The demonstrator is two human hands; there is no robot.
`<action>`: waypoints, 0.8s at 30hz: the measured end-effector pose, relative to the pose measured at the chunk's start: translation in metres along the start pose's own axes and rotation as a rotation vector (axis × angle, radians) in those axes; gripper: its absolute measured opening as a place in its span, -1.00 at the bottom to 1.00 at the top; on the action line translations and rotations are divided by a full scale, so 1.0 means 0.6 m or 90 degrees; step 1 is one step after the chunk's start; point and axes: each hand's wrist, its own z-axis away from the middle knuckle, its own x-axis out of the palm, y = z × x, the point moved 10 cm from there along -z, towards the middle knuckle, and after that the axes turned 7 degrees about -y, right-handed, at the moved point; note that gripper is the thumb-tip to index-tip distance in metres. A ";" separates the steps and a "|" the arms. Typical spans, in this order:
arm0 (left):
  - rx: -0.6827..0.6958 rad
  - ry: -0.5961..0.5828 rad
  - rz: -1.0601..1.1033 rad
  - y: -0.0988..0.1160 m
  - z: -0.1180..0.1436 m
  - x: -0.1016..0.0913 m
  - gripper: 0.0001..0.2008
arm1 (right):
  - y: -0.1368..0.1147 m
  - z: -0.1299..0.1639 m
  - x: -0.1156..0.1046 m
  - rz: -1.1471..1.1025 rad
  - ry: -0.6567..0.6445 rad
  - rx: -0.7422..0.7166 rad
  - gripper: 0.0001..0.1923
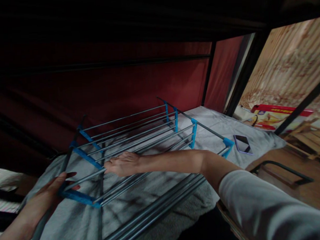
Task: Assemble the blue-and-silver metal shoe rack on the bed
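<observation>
Hands meet on a small rack of grey metal rods joined by bright blue plastic connectors (134,142), which lies on its side on a bed covered with a pale grey sheet (216,128). Our right hand (123,163), reaching across from a white sleeve (272,207), is closed over one of the grey rods near the rack's middle, fingers curled round it and knuckles up. Our left hand (55,190) sits lower and further out to the side of the right one, its fingers wrapped round the blue connector bar at the rack's near corner, thumb lying on top. Just beyond the right hand the remaining rods run away in parallel rows to a second set of blue connectors at the far end. Below both hands, nearer to us, a bundle of loose long grey metal tubes (158,208) lies slantwise across the sheet, apart from the rack. Well past the right forearm a dark smartphone with a pale purple edge (242,144) rests flat on the sheet. Further off on that same side a red and yellow printed cardboard box (276,116) lies beside the bed. Behind the rack hangs a dark red fabric wall (121,86), held by black frame bars (208,73).
</observation>
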 end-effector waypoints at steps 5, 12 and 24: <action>0.011 0.034 0.171 0.002 0.020 0.017 -0.72 | -0.010 0.018 -0.006 0.059 0.030 -0.009 -0.58; 0.017 0.031 0.240 0.026 0.049 0.048 -0.80 | -0.098 0.090 0.069 0.076 -0.067 -0.299 -0.53; 0.024 0.015 0.238 0.019 0.050 0.052 -0.73 | -0.027 0.032 0.197 -0.100 -0.253 0.057 -0.53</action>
